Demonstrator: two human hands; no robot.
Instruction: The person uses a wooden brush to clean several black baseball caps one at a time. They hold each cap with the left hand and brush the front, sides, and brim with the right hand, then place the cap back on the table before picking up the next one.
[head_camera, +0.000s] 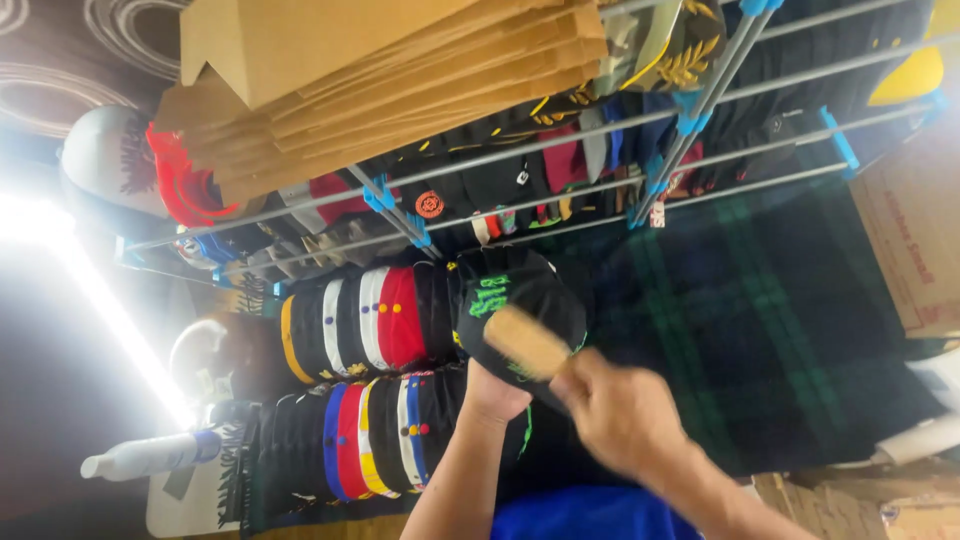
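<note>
1. One black cap (520, 300) with bright green stitched lettering sits at the centre of the view, held up over a dark green-and-blue plaid cloth (780, 330).
2. Its underside rests on the left hand (492, 392), which is pushed up into or against the crown; the fingers are hidden by the cap, so whether they are curled on it I cannot tell.
3. Across the cap's front lies a pale wooden brush (525, 342), touching the fabric just below the green lettering.
4. Clamped around the brush's near end is the right hand (625, 415), fingers closed on it; the hand looks blurred.
5. Just left of the held cap, two rows of caps (370, 380) lie nested one into another, black ones mixed with red, white, blue and yellow.
6. Beyond them a metal drying rack (600, 180) with blue plastic joints runs across the view, with more caps and dark items tucked under its rods.
7. Flat brown cardboard sheets (400, 80) are stacked on top of the rack.
8. A white spray bottle (150, 455) lies near the lower row of caps, beside a bright strip of light.
9. A printed cardboard box (915, 240) stands at the right edge of the plaid cloth.
</note>
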